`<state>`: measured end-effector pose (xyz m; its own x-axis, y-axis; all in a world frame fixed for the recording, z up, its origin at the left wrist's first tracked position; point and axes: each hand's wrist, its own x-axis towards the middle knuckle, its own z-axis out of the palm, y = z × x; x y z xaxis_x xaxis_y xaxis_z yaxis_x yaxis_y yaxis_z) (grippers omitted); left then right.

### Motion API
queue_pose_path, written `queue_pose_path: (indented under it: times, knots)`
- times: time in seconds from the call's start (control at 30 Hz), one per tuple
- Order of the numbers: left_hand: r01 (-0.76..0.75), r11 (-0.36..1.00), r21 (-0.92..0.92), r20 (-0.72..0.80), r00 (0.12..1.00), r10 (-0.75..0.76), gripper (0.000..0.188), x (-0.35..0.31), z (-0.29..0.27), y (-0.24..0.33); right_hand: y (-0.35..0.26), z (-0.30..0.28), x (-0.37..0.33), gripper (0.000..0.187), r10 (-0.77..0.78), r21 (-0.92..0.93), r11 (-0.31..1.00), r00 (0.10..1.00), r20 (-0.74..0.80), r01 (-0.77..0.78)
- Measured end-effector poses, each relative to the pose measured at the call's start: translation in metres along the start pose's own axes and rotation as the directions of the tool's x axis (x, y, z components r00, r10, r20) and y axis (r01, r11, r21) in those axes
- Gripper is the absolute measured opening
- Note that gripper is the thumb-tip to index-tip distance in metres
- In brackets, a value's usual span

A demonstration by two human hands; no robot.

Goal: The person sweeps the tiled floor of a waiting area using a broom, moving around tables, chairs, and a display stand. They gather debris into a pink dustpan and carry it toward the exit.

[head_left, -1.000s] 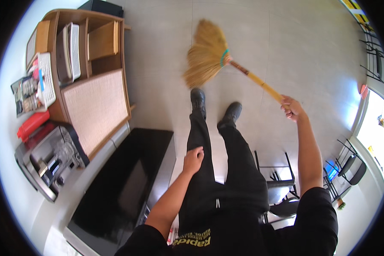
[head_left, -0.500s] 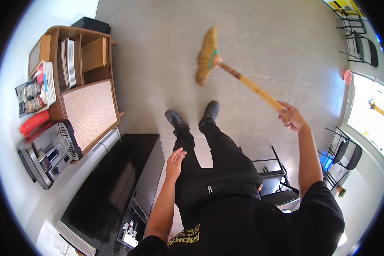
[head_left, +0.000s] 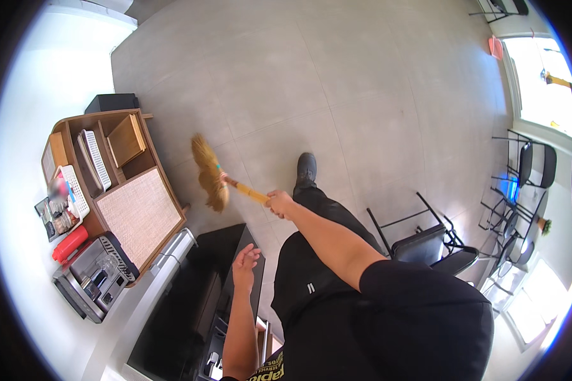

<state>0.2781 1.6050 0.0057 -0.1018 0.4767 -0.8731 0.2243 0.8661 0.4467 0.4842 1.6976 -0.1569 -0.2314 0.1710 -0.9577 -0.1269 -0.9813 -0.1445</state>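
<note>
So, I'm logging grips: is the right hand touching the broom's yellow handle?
Touching: the head view shows the right hand closed around the yellow handle, with no gap between them.

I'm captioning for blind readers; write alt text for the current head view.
A right hand, seen from above, grips a straw broom by its yellow handle, with grey floor behind. The left hand is empty near a black cabinet.

Left of the left hand (head_left: 245, 261), a glossy black cabinet (head_left: 171, 311) and a woven-panelled wooden sideboard (head_left: 138, 213) line a white wall (head_left: 76, 47). Right of the right hand (head_left: 279, 204) stand black chairs (head_left: 419, 245) and, farther out, a bright window (head_left: 532, 79). Grey tiled floor (head_left: 368, 108) spreads ahead of both.
</note>
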Motion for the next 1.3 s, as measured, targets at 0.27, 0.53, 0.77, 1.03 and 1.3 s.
queue_pose_path:
  times: [0.27, 0.53, 0.77, 1.03, 1.3]
  knots:
    - [0.014, 0.998, -0.063, -0.014, 1.000, -0.015, 0.039, -0.026, -0.029, -0.072, 0.020, -0.241, -0.001, 0.041, -0.118, 0.181, 0.971, 0.972, -0.203, 0.155]
    - [0.180, 0.984, 0.004, -0.053, 0.982, -0.179, 0.038, -0.051, -0.072, -0.122, -0.018, -0.446, -0.118, 0.013, -0.078, -0.340, 0.918, 0.745, -0.662, -0.206]
    - [0.373, 0.919, -0.125, -0.042, 0.924, -0.381, 0.036, -0.013, -0.095, -0.126, -0.028, -0.583, -0.174, 0.009, -0.492, -0.662, 0.722, 0.524, -0.695, -0.200]
    - [0.528, 0.846, -0.076, -0.025, 0.847, -0.531, 0.032, -0.033, -0.135, -0.141, -0.107, -0.420, -0.238, 0.038, -0.384, -0.455, 0.887, 0.667, -0.639, 0.075]
    - [0.079, 0.928, -0.364, -0.063, 0.992, -0.110, 0.035, 0.117, -0.202, 0.066, -0.257, -0.138, -0.243, 0.043, -0.401, -0.311, 0.905, 0.823, -0.403, 0.289]
